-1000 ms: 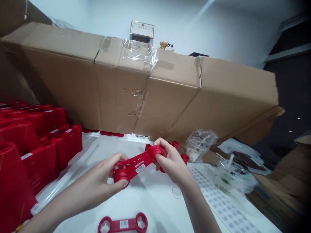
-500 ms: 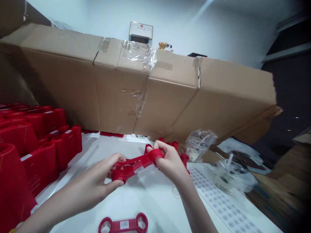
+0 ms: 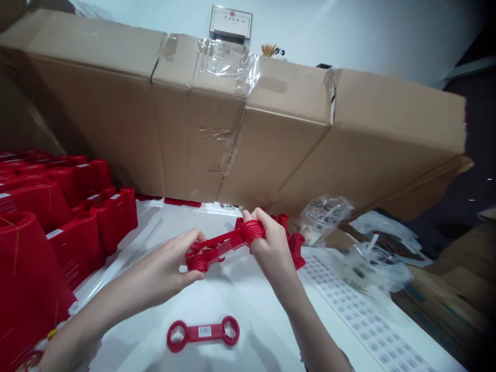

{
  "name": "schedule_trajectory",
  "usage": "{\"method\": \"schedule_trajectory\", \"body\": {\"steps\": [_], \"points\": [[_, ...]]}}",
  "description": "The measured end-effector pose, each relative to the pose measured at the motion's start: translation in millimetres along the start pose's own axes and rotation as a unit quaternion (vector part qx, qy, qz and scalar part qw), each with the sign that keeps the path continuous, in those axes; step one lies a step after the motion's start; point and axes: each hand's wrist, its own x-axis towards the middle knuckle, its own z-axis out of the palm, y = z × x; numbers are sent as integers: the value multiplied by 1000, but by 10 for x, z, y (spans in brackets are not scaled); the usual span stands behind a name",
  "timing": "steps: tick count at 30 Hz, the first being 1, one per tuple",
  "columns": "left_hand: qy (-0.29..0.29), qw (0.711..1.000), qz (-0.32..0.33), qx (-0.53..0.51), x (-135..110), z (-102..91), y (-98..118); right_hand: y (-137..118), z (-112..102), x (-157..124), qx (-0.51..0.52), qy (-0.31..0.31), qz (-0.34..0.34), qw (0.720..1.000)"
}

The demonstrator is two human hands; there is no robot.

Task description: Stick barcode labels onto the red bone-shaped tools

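Observation:
Both hands hold one stack of flat red plastic pieces, each piece a bar with a ring at either end. My left hand is closed round the stack's near, lower end. At the far, upper end my right hand grips the ring with fingers curled over it. The stack hangs a little above the white table. A single red piece of the same kind, with a barcode sticker on its bar, lies flat on the table below the hands.
Rows of stacked red pieces fill the left side. A long cardboard box walls off the back. A sheet of barcode stickers lies at the right, with a lidded plastic cup and clear bags beyond it.
The stack has tipped more edge-on, so its sticker no longer shows. The camera has tilted, shifting the whole scene slightly down and right.

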Motion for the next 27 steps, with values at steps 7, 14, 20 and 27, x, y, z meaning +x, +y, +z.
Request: {"method": "schedule_trajectory", "body": {"steps": [7, 14, 20, 27], "points": [[-32, 995, -22, -96, -13, -103, 26, 30, -27, 11, -55, -53, -6, 997], [49, 997, 9, -51, -9, -191, -9, 3, -30, -27, -61, -94, -15, 994], [47, 997, 44, -53, 19, -172, 21, -73, -135, 7, 62, -114, 44, 991], [94, 993, 70, -8, 54, -241, -39, -50, -128, 9, 6, -166, 39, 985]]}}
